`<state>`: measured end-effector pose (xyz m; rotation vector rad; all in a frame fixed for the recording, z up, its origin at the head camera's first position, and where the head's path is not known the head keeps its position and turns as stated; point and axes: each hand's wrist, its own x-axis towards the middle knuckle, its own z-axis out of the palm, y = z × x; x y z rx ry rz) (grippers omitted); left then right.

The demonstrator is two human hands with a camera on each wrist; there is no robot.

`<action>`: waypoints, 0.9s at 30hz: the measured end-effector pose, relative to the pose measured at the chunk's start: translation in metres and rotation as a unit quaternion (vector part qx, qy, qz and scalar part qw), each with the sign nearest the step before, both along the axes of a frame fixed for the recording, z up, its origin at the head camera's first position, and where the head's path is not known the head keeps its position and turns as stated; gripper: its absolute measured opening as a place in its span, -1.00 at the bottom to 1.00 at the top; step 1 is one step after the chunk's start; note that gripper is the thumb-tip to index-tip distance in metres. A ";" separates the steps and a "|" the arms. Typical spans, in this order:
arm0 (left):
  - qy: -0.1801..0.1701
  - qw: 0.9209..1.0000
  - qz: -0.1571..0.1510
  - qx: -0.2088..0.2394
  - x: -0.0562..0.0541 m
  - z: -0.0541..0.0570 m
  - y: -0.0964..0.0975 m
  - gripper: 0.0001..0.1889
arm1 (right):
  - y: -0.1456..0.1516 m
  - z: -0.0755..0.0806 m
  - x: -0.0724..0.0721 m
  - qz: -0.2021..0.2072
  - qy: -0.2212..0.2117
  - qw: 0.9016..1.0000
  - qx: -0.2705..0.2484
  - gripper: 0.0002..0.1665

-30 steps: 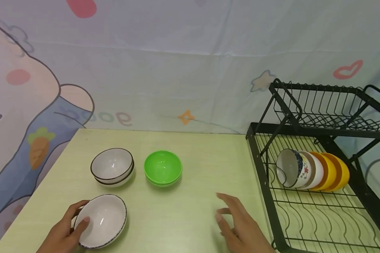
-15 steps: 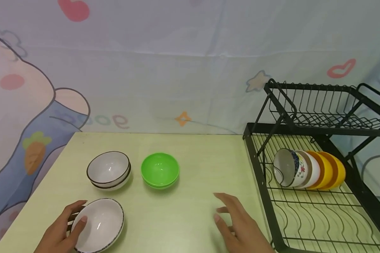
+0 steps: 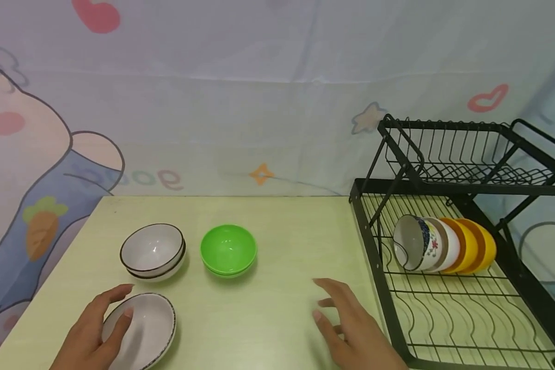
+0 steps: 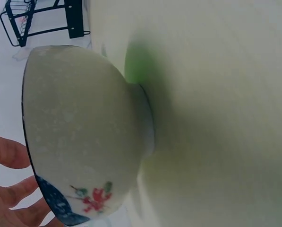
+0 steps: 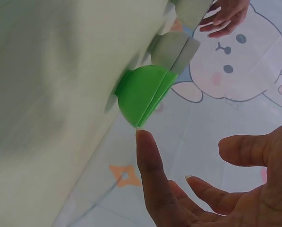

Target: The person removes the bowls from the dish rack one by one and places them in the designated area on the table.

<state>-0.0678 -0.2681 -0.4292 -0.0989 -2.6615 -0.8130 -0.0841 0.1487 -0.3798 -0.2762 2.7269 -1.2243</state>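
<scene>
A white bowl with a dark patterned rim [image 3: 150, 324] stands upright on the table at front left. My left hand [image 3: 92, 331] is at its left side, thumb and fingers spread and relaxed, thumb over the inside. The left wrist view shows that bowl's floral outer side [image 4: 79, 127], with fingertips [image 4: 15, 153] near its rim; contact is hard to judge. Behind it stand nested white bowls with dark rims [image 3: 152, 252], beside nested green bowls [image 3: 228, 249]. Over the table's right part, my right hand [image 3: 353, 329] holds nothing, its fingers loosely bent.
A black two-tier dish rack [image 3: 380, 280] stands at right. On its lower tier a floral bowl [image 3: 411, 244], a white bowl [image 3: 448, 246] and yellow bowls [image 3: 483, 246] stand on edge in a row. A printed cloth [image 3: 259, 103] hangs behind the table [image 3: 300, 226].
My left hand has loosened from the front bowl and risen slightly, its shadow now falling inside it. The right hand stays nearly still. The head view has swung a little to the right.
</scene>
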 end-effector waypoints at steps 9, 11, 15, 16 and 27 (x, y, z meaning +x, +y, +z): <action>0.071 0.997 -0.038 0.002 -0.005 0.012 0.025 -0.54 | 0.015 0.017 -0.005 -0.014 0.037 0.999 0.007 -0.42; 0.072 0.996 -0.044 0.002 -0.006 0.015 0.032 -0.55 | 0.021 0.020 -0.005 -0.020 0.058 0.998 0.008 -0.43; 0.050 0.998 -0.045 0.005 -0.004 0.018 0.043 -0.59 | 0.033 0.026 -0.007 -0.027 0.102 0.994 0.022 -0.42; 0.040 0.998 -0.045 0.004 -0.004 0.019 0.045 -0.61 | 0.037 0.027 -0.007 -0.029 0.109 0.993 0.025 -0.42; 0.073 0.993 -0.093 0.016 -0.006 0.020 0.073 -0.58 | 0.066 0.027 -0.020 -0.055 0.158 0.983 0.072 -0.35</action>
